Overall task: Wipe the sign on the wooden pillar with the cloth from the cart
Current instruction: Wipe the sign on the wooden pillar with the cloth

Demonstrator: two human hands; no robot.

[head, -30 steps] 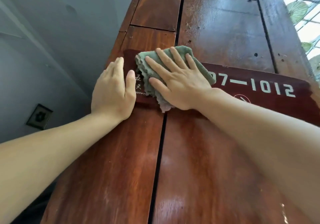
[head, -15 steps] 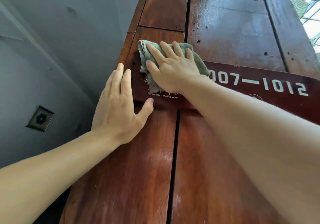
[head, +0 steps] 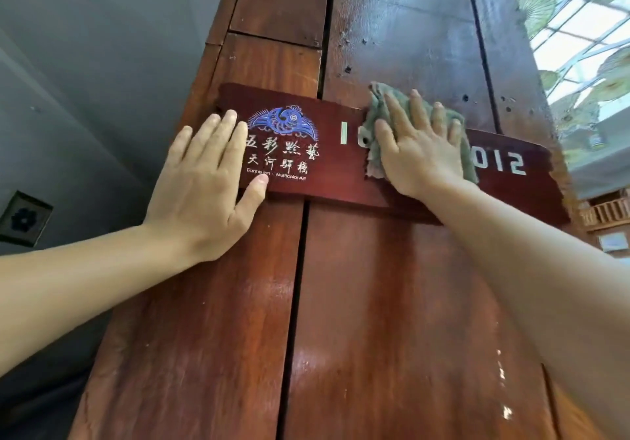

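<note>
A dark red sign (head: 327,173) with a blue bird emblem, white characters and white room numbers is fixed across the wooden pillar (head: 358,320). My right hand (head: 419,153) presses a grey-green cloth (head: 375,112) flat against the middle of the sign, covering some of the numbers. My left hand (head: 204,184) lies flat with fingers spread on the sign's left end and the pillar below it, its thumb touching the sign's lower edge. It holds nothing.
A grey wall (head: 85,81) with a small dark framed square (head: 24,218) lies to the left of the pillar. To the right are a glazed roof with green parasols (head: 579,30) and a wooden railing (head: 606,213). A dark vertical seam (head: 300,269) splits the pillar.
My right hand slid the cloth from the sign's left end to its middle, uncovering the emblem and characters. My left hand moved up onto the sign's left end.
</note>
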